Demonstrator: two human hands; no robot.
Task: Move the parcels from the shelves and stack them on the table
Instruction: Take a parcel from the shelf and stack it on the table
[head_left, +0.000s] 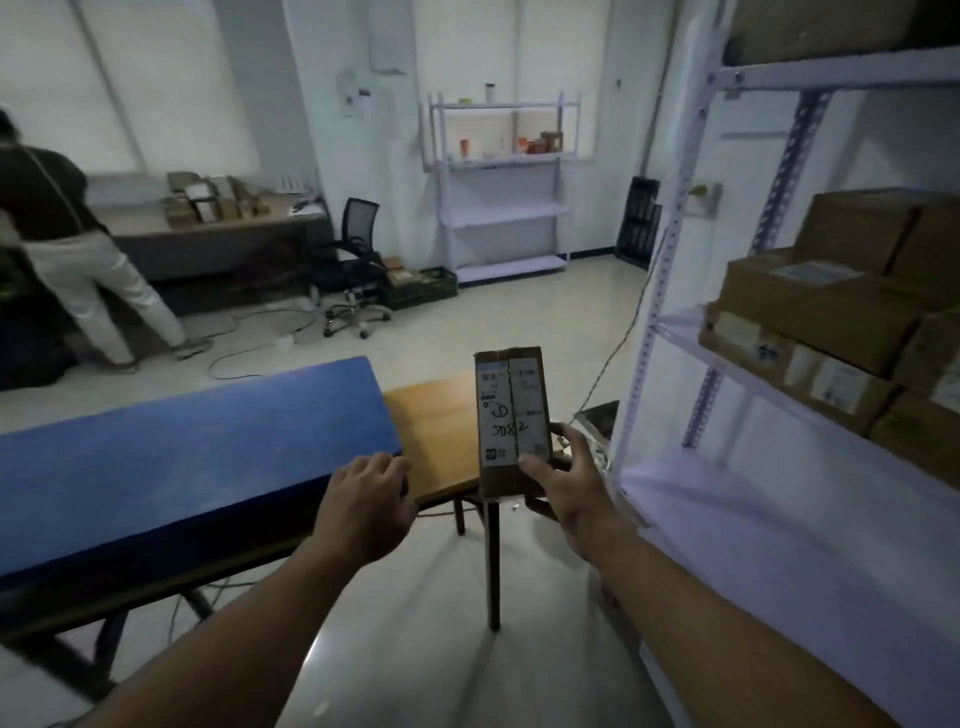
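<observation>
The right grip (563, 483) clasps a slim cardboard parcel (511, 410) by its lower end, thumb across the labelled face, holding it on end at the bench's (431, 431) near right corner. The left grip (366, 499) is released, fingers loosely curled on nothing, over the near edge where the blue cover (182, 452) meets bare wood. More parcels (831, 312) sit stacked on the shelf (769, 395) at right.

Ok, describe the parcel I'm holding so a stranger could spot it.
Find the long blue-topped table beside the white metal shelving rack. At its bare wooden end, the right hand grips a narrow brown cardboard parcel. Unlike the stacked brown boxes on the rack, it is alone, with black handwriting on its white label.
</observation>
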